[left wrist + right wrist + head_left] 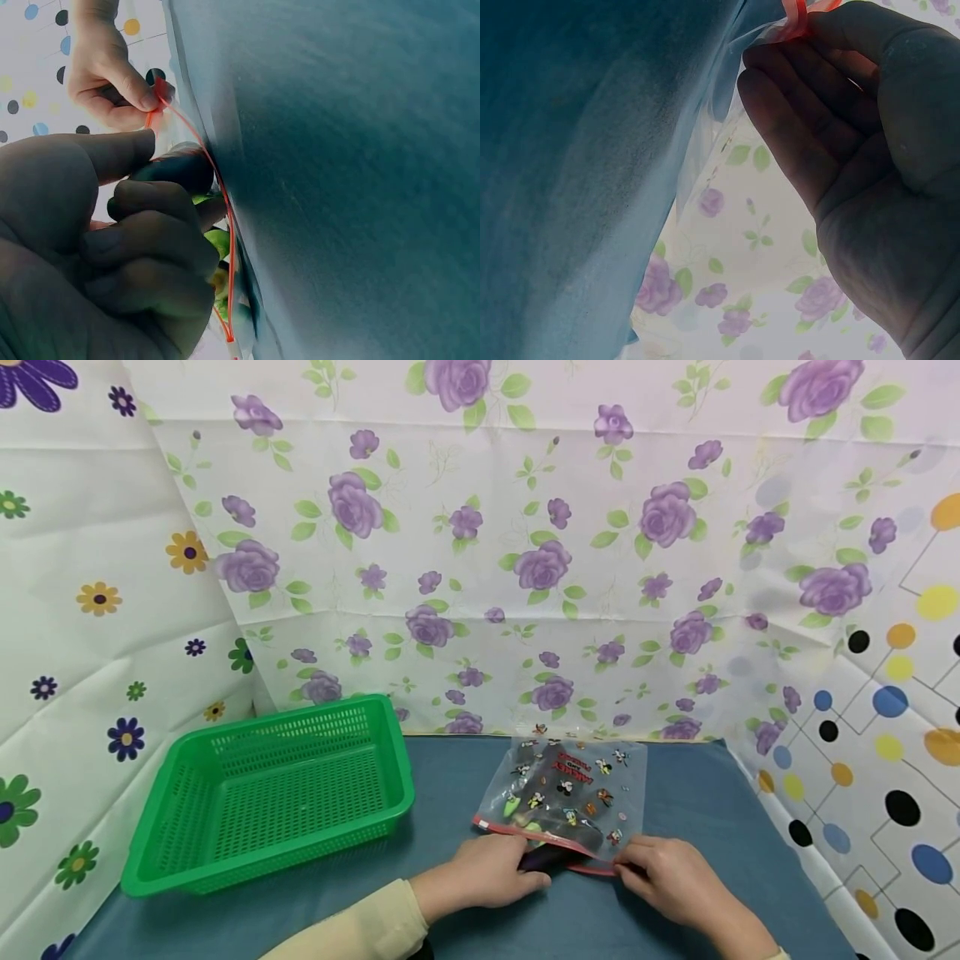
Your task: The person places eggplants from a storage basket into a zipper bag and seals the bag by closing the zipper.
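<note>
A clear zip bag (pixel 630 777) with a red zip edge and cartoon prints lies on the blue cloth, its mouth towards me and parted. My left hand (pixel 491 870) grips a dark purple eggplant (pixel 551 857) at the mouth; in the left wrist view the eggplant (pixel 180 171) shows its rounded end between thumb and fingers. Most of its length lies inside the bag, along with green items (pixel 512 805) seen blurred through the plastic. At the right end of the mouth, my right hand (pixel 671 877) pinches the red zip edge (pixel 795 21) between thumb and fingers.
On the left of the cloth stands a green perforated plastic basket (pixel 296 852). Blue cloth (pixel 712 810) covers the table. A flowered sheet (pixel 480 568) rises behind, with patterned sheets at both sides.
</note>
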{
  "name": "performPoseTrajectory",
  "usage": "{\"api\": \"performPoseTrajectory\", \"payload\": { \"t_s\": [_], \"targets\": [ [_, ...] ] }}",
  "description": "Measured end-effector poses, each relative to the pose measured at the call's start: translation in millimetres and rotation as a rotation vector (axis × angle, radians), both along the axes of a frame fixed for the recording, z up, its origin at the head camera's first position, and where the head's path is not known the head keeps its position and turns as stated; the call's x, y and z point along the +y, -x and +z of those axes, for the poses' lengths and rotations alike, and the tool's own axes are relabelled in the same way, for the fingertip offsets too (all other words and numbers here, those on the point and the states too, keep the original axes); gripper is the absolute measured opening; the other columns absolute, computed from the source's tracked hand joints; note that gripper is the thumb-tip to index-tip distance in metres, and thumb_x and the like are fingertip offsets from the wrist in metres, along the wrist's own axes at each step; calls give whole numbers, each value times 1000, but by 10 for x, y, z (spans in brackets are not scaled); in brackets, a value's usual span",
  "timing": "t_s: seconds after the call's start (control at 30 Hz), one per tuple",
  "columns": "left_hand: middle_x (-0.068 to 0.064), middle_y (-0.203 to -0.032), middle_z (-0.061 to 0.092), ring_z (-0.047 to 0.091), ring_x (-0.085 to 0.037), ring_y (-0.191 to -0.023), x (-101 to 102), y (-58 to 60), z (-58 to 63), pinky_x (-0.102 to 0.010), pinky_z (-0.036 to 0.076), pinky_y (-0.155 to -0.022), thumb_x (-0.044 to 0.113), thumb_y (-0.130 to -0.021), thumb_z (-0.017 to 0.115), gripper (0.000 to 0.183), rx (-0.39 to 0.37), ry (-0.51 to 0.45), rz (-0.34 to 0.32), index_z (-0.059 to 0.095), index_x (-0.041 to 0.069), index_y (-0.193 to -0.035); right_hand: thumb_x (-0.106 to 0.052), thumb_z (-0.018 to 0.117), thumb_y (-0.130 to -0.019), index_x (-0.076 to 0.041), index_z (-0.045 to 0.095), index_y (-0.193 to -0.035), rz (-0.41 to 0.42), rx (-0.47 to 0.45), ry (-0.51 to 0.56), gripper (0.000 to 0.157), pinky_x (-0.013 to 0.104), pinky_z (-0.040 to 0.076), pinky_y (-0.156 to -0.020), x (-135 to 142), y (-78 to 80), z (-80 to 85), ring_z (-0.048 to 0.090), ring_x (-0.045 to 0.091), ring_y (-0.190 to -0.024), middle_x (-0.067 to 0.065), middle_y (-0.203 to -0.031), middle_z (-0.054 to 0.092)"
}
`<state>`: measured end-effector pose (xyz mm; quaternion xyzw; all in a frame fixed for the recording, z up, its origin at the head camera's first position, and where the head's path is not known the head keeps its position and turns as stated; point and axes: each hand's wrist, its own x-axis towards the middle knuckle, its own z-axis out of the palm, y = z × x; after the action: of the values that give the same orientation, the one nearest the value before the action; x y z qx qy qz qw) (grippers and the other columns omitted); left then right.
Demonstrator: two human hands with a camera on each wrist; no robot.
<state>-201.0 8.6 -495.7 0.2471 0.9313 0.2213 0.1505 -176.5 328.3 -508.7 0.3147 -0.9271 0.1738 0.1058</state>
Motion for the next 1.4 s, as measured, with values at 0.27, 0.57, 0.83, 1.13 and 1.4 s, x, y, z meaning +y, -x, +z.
{"api": "performPoseTrajectory", "payload": {
  "t_s": [0.27, 0.57, 0.83, 1.13, 1.4],
  "targets": [
    [8, -89, 62, 57, -14, -71, -18, 2, 15, -38, 44, -62, 39, -106, 67, 19, -46, -7, -18, 67, 22, -115, -15, 83, -100, -27, 82, -98, -1, -16, -5, 12, 29, 54, -62, 2, -1, 3, 59, -8, -74, -23, -90, 67],
    [9, -140, 70, 61, -8, -92, -26, 38, -8, -37, 51, -79, 30, -108, 61, 60, -88, -35, -101, 49, 22, -167, -16, 83, -101, -27, 82, -97, -6, -43, -8, 11, 29, 52, -60, -3, -8, 9, 56, -8, -72, -23, -89, 65],
    [7, -136, 73, 67, -3, -107, -26, 18, 6, -39, 58, -87, 34, -112, 61, 49, -8, -25, -126, 57, 20, -159, -15, 84, -100, -27, 82, -96, -5, -26, -7, 13, 29, 53, -61, -1, -1, 6, 57, -8, -72, -24, -89, 65],
    [12, -95, 66, 63, -5, -84, -9, 4, -2, -38, 53, -70, 41, -112, 68, 16, 54, -5, -140, 66, 26, -114, -15, 84, -99, -27, 82, -96, -2, -19, -11, 12, 30, 54, -61, -1, 0, 7, 58, -8, -73, -23, -89, 66],
    [10, -65, 44, 41, -9, -54, 30, 10, -46, -33, 28, -50, 46, -107, 74, 38, 72, -57, -110, 57, 27, -80, -14, 85, -98, -27, 82, -96, -6, 3, -8, 14, 29, 55, -62, 0, 4, -2, 59, -8, -73, -24, -89, 66]
  ]
}}
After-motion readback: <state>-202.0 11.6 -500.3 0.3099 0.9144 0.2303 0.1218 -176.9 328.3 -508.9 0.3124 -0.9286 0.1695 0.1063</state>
